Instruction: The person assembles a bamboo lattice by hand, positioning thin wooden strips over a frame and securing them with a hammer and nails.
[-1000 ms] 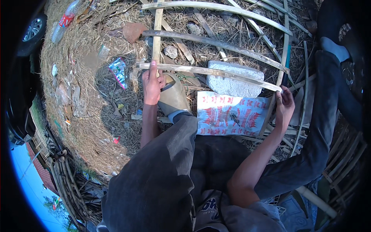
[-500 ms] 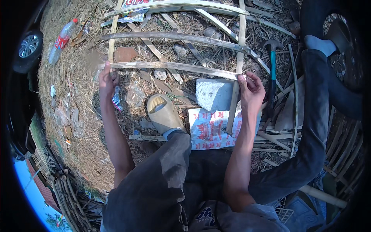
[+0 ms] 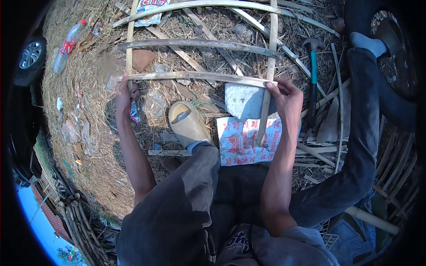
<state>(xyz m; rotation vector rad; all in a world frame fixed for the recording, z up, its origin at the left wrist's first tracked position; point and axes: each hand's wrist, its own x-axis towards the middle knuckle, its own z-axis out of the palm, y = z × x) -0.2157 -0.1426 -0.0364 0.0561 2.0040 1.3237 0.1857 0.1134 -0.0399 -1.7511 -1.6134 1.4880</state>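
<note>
A flat bamboo slat point(image 3: 199, 76) lies across two long bamboo strips, forming the nearest crosspiece of a ladder-like frame. My left hand point(image 3: 125, 91) is closed round its left end, where it meets the left strip point(image 3: 129, 48). At the other end my right hand point(image 3: 287, 94) pinches the slat with thumb and fingers beside the right strip point(image 3: 271, 48). Beyond it run a greyer middle slat point(image 3: 199, 43) and a pale far slat point(image 3: 199, 4). The right strip's near end hangs over a printed white and red sheet point(image 3: 237, 153).
A white stone block point(image 3: 242, 101) sits under the right side. To the right lies a claw hammer point(image 3: 313, 75) with a green and black handle. My sandal point(image 3: 191, 126) stands between my arms. A plastic bottle point(image 3: 69, 46) is at far left; loose slats litter the dry grass.
The right strip has shifted a little to the left and away from me, and the left strip slightly to the right. Both hands keep their hold on the near slat.
</note>
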